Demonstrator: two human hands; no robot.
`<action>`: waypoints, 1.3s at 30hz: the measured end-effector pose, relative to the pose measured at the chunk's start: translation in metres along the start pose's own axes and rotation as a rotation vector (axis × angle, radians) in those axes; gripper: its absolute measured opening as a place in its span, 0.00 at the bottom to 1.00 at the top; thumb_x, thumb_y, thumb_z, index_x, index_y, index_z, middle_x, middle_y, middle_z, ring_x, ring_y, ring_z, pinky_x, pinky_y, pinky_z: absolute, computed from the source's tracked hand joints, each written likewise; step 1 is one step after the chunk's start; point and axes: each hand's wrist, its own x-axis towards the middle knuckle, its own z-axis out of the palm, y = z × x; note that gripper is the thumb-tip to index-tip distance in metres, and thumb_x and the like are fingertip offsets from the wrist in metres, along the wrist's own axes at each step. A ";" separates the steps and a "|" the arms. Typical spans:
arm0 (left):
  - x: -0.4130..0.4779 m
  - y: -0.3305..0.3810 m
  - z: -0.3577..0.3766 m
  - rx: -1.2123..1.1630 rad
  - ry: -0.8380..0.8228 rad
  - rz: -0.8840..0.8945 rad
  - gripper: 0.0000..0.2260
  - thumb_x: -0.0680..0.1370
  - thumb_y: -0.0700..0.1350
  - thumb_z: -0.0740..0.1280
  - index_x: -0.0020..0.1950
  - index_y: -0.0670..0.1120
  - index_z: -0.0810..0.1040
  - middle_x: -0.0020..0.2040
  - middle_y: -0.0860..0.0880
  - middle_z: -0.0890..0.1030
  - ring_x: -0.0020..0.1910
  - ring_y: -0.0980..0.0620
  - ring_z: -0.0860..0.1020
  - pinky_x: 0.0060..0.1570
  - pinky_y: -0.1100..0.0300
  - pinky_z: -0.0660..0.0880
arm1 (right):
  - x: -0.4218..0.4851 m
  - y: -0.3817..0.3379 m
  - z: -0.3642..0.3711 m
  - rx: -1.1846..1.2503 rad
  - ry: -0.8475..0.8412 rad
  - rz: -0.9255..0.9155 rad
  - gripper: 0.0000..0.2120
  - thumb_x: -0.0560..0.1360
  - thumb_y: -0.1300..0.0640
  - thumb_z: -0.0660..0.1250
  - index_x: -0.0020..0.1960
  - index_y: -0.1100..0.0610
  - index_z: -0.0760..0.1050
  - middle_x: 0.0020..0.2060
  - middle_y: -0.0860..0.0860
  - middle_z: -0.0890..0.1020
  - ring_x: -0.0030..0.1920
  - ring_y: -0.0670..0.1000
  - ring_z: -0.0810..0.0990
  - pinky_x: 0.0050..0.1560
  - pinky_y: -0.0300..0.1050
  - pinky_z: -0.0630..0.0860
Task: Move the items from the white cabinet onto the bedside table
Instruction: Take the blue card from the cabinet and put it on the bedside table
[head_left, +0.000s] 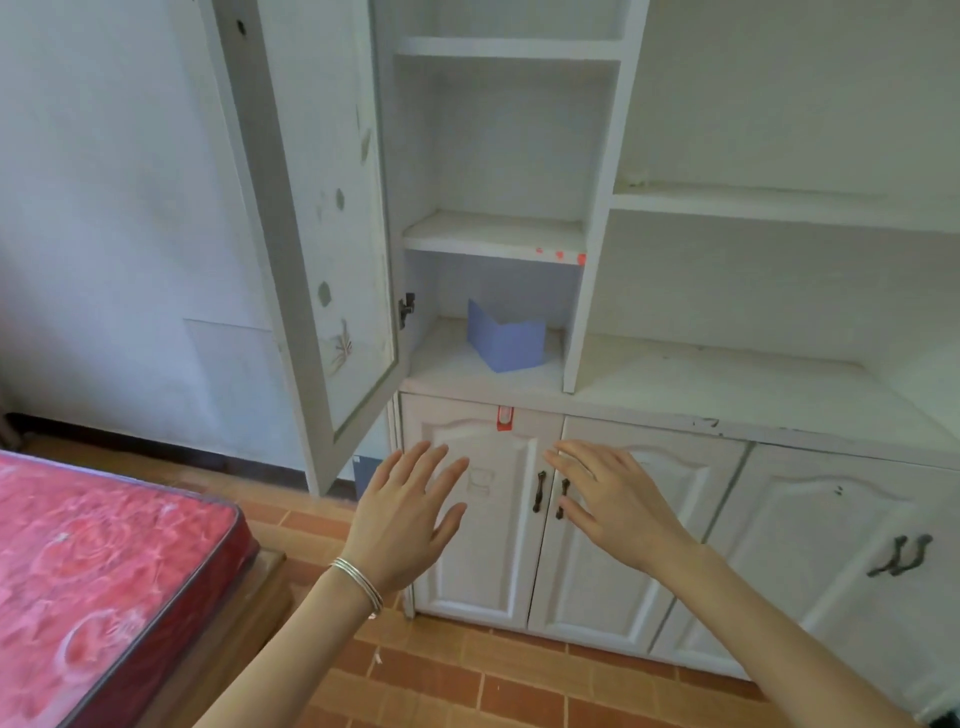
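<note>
One white cabinet (493, 234), door open. One blue folded card (506, 340) on its lowest open shelf, not yet moved. Below that shelf, left hand (410, 514) and right hand (618, 499), both spread, empty. No bedside table in view; task apparently unfinished.

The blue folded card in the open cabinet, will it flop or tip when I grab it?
The blue card looks like a thin sheet, so probably very light and bendable under a pinch. It stands on its edges in a V fold, so a nudge would likely slide or topple it. It may crease.
</note>
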 end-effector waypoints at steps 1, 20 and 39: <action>0.011 -0.002 0.007 0.003 -0.004 -0.004 0.22 0.77 0.56 0.54 0.65 0.48 0.76 0.61 0.45 0.78 0.62 0.44 0.75 0.61 0.45 0.70 | 0.006 0.010 0.009 -0.002 -0.007 -0.005 0.21 0.73 0.49 0.57 0.62 0.56 0.74 0.58 0.52 0.78 0.58 0.50 0.73 0.58 0.45 0.68; 0.245 -0.060 0.111 0.042 0.026 -0.089 0.24 0.79 0.57 0.50 0.64 0.47 0.76 0.61 0.44 0.78 0.61 0.41 0.75 0.60 0.49 0.65 | 0.176 0.197 0.130 0.049 -0.023 -0.072 0.21 0.71 0.54 0.67 0.63 0.57 0.73 0.58 0.54 0.78 0.56 0.55 0.77 0.56 0.48 0.73; 0.365 -0.166 0.189 -0.026 0.061 -0.069 0.21 0.75 0.54 0.56 0.62 0.46 0.77 0.59 0.44 0.79 0.58 0.42 0.77 0.53 0.49 0.75 | 0.340 0.262 0.235 -0.070 -0.186 -0.028 0.24 0.56 0.57 0.80 0.50 0.59 0.80 0.46 0.55 0.83 0.44 0.56 0.82 0.43 0.44 0.77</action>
